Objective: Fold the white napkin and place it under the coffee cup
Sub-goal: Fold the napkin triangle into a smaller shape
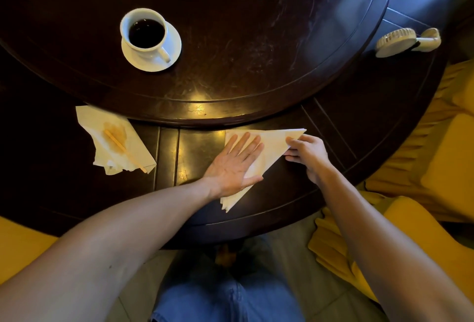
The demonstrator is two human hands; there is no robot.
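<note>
Left hand [234, 161] spread flat, palm down, pinning the white napkin [272, 147] to the tabletop [289, 193]. Right hand [306, 153] at the napkin's far right corner, thumb and fingertips pinching that point. Napkin already down to a triangle, lying on the near, lower ring of the tabletop, long edge running from the pinched corner to the tip near the left wrist. Coffee cup [145, 31] well apart, up on the raised centre disc, sitting full on its saucer [173, 48], dark coffee close to the rim. Off to the left, a stained napkin [115, 139] with a wooden stirrer [125, 151] across it; at the far right, a small handheld fan [407, 42]. Risks from here, by judgement: thin layers sliding out of line if the flat palm lifts before the crease sets; pinched corner tearing under a hard pull; and later, a full cup tipped or slopped while lifted to slip the napkin beneath.
</note>
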